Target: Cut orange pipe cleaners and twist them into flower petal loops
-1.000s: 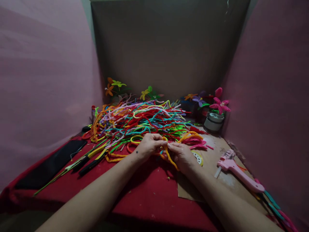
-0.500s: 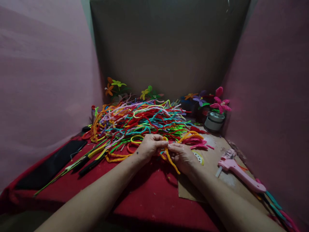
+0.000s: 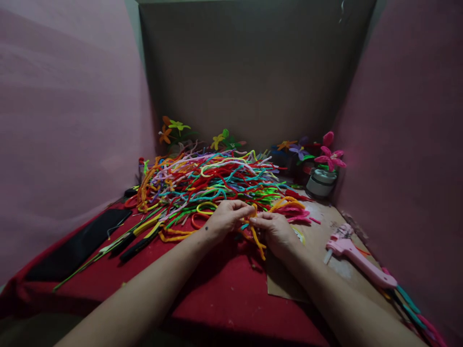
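My left hand (image 3: 226, 219) and my right hand (image 3: 275, 230) meet over the red cloth (image 3: 217, 284), both pinching an orange pipe cleaner (image 3: 257, 239) that is bent into a loop between the fingertips, its loose end hanging toward me. Just beyond the hands lies a big heap of pipe cleaners (image 3: 213, 180) in many colours. The fingers of both hands are closed on the orange piece.
A pink glue gun (image 3: 356, 262) lies on brown cardboard (image 3: 325, 270) at the right. Finished pipe-cleaner flowers (image 3: 329, 156) stand in small pots at the back. Black-handled tools (image 3: 137, 241) and a dark flat strip (image 3: 77, 246) lie at the left. Pink walls close both sides.
The hands stay together at the same spot. The orange pipe cleaner's hanging end has shifted slightly as the fingers twist it; the view has barely moved.
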